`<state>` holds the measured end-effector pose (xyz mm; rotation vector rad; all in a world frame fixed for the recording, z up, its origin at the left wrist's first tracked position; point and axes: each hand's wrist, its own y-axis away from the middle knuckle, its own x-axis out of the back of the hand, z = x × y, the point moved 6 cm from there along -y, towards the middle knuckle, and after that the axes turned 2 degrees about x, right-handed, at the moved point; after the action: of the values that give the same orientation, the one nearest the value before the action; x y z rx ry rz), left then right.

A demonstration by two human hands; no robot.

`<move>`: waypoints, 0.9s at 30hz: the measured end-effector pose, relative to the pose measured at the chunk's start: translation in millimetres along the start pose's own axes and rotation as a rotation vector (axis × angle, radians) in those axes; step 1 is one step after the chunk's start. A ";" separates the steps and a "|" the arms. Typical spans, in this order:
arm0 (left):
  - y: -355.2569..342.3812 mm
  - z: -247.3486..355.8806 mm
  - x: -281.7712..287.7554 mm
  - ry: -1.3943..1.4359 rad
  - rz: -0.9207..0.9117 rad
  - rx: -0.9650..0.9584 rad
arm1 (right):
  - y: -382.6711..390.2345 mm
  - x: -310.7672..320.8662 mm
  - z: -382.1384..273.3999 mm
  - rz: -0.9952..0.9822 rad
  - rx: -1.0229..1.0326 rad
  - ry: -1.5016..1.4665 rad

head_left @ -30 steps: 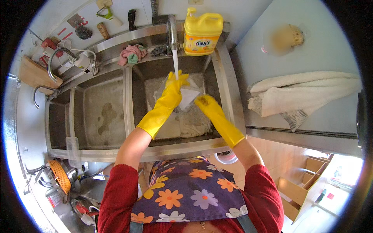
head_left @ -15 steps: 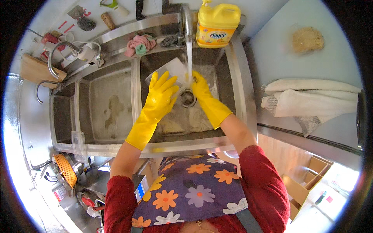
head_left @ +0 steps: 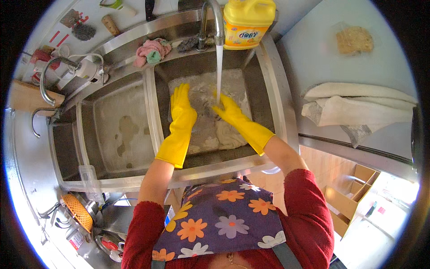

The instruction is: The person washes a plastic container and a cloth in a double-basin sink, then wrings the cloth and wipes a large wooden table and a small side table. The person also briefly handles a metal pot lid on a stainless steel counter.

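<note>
Yellow rubber gloves cover both of my hands over the right basin of a steel sink (head_left: pixel 286 112). My left hand (head_left: pixel 181 102) is open on the basin's left side, its fingers stretched forward and nothing in its grasp. My right hand (head_left: pixel 230 111) is beside the water stream (head_left: pixel 219 67), fingers apart and slightly blurred. Water runs from the curved tap (head_left: pixel 218 27) between the hands. A pale wet cloth (head_left: pixel 229 136) lies crumpled low in the basin. Around it the bottom looks cloudy and greyish. I cannot make out the drain clearly.
A yellow detergent jug (head_left: pixel 247 27) stands behind the basin, right of the tap. Pink and green rags (head_left: pixel 152 52) and a dark scrubber (head_left: pixel 187 44) lie on the back ledge. White towels (head_left: pixel 358 105) rest on the right counter. A second basin (head_left: pixel 121 130) adjoins on the left.
The flat white piece behind my left hand no longer stands out. My left hand's spread fingers have drawn together, and my right hand has moved lower. The view has shifted slightly.
</note>
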<state>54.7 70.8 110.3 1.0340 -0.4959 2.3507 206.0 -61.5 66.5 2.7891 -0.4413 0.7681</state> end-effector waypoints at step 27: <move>33.4 -20.7 -69.2 0.855 0.152 0.114 | -11.7 -74.2 66.0 -0.360 -0.396 0.355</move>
<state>62.9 33.2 40.6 -0.0342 -0.1057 2.6833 179.7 -52.3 -29.5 2.2160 -0.0169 0.9409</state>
